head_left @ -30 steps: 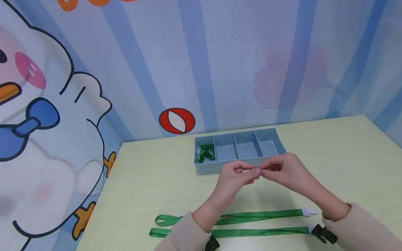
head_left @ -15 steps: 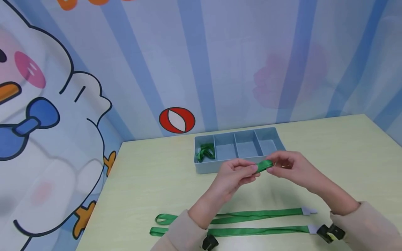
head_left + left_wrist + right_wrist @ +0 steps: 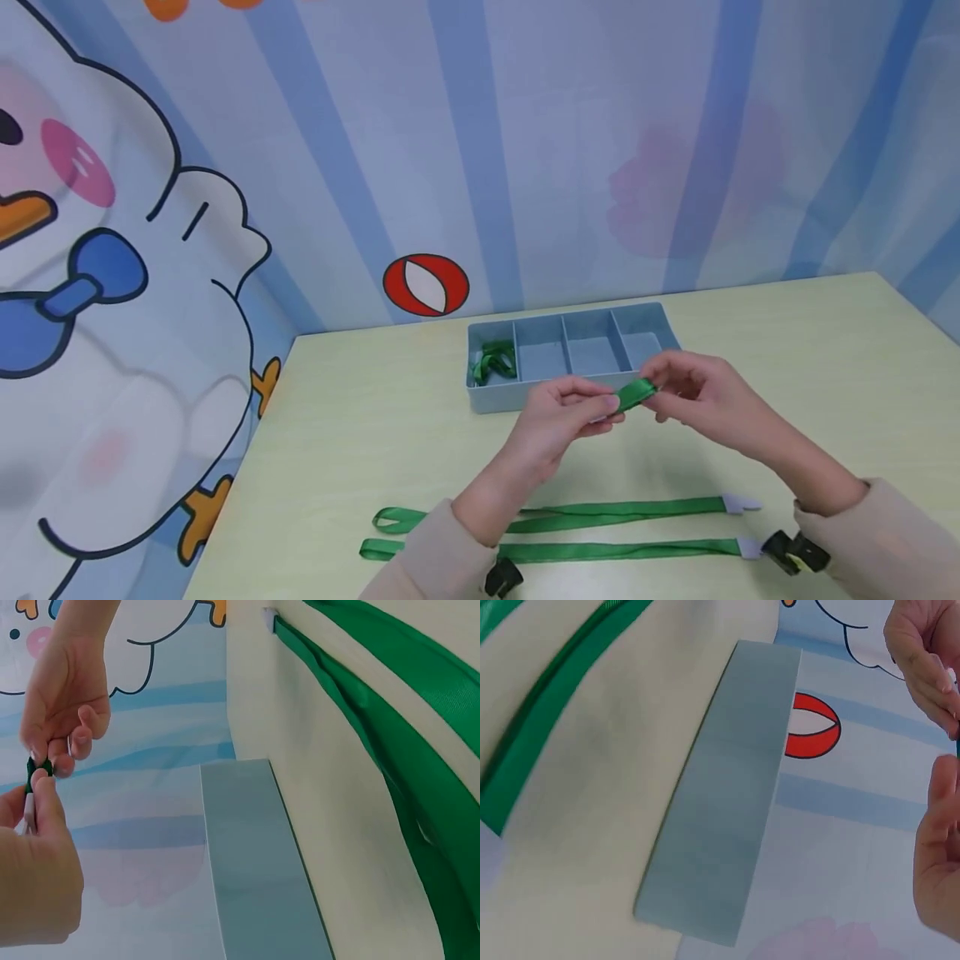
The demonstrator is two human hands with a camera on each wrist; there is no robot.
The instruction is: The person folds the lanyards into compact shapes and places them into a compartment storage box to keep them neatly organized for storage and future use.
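Note:
Between my two hands, raised in front of the box, is a small folded bundle of green lanyard (image 3: 636,393). My left hand (image 3: 564,419) pinches its left end between thumb and fingers. The other end is pinched by my right hand (image 3: 699,393). A pale plastic tip (image 3: 30,814) shows by the right hand's fingers in the left wrist view. Two more green lanyards lie stretched side by side on the table below, the farther lanyard (image 3: 630,508) and the nearer lanyard (image 3: 622,552), each with a pale clip at its right end. My left forearm covers part of both.
Behind the hands stands a blue-grey divided box (image 3: 495,400) against the wall. Coiled green lanyard (image 3: 495,362) lies in its leftmost compartment. A printed curtain wall (image 3: 570,150) rises along the back edge of the pale table (image 3: 360,417).
The hands have drawn slightly apart, bringing the green bundle into sight between them. My right hand has shifted a little right and up. The lanyards on the table lie as before.

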